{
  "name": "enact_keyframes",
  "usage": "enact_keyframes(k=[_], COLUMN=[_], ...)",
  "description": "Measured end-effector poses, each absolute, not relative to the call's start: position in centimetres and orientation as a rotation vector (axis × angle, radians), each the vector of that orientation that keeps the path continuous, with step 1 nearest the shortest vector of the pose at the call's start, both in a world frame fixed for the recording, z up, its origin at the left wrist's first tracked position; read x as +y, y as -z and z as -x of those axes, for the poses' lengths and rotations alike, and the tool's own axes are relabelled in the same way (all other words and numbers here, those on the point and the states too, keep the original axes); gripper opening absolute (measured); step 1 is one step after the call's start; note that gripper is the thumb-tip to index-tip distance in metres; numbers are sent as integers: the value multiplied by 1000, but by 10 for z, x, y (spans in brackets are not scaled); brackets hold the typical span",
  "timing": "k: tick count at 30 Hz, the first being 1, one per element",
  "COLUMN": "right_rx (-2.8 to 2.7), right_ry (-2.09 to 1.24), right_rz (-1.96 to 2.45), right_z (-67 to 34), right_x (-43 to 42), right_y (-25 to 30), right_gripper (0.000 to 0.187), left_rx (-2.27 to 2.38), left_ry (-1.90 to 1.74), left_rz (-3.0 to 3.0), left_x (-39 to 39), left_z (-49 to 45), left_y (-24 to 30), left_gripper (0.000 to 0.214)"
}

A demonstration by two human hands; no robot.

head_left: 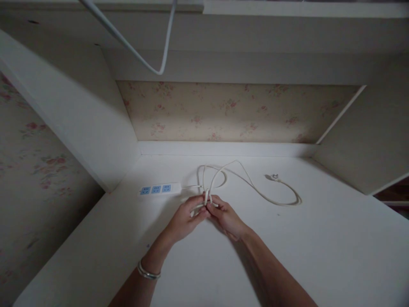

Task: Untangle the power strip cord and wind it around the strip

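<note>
Two hands on one white power cord (207,197): left hand (188,215) and right hand (226,215) meet around its bunched loops, fingers closed on it from either side; knot or plain crossing, can't tell. Held part stands up between the fingertips, mid-desk left to right. Loose cord runs off toward the desk's (198,273) back edge, then right. Three-outlet power strip (174,188) lies left of the grip, long axis nearly parallel to the back edge, left hand nearer. Plug (274,176) lies right, toward the back edge, right hand nearer.
</note>
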State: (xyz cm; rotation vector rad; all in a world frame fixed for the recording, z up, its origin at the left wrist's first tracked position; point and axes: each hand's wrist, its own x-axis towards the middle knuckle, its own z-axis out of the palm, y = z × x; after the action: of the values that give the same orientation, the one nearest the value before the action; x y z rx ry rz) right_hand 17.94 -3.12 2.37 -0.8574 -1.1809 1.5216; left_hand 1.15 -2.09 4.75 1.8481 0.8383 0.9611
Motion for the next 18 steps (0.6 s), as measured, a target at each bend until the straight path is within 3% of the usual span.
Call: enact_keyframes(k=[3, 5, 8, 11, 14, 18], right_rx=[-1278, -1375, -1471, -1429, -1271, -1090], right_ry=[-1363, -1249, -1152, -1260, -1493, -1629], right_rz=[1000, 1107, 1208, 1218, 1106, 1109], right_z=[-176, -178, -184, -192, -201, -214], right_x=[-29, -26, -25, -28, -32, -37], right_y=[-9, 0, 7, 3, -11, -27], right_gripper=[35, 39, 58, 76, 83, 75], left_rx=[826, 783, 791, 874, 976, 1081], left_ry=[-944, -895, -772, -652, -590, -560], left_rz=[-2144, -2329, -2516, -2612, -2651, -2645], left_x=[-20, -19, -20, -23, -26, -29], left_z=[-9, -9, -12, -15, -17, -17], left_y=[-41, -35, -28, -26, -29, -31], left_gripper=[34, 45, 65, 72, 68, 46])
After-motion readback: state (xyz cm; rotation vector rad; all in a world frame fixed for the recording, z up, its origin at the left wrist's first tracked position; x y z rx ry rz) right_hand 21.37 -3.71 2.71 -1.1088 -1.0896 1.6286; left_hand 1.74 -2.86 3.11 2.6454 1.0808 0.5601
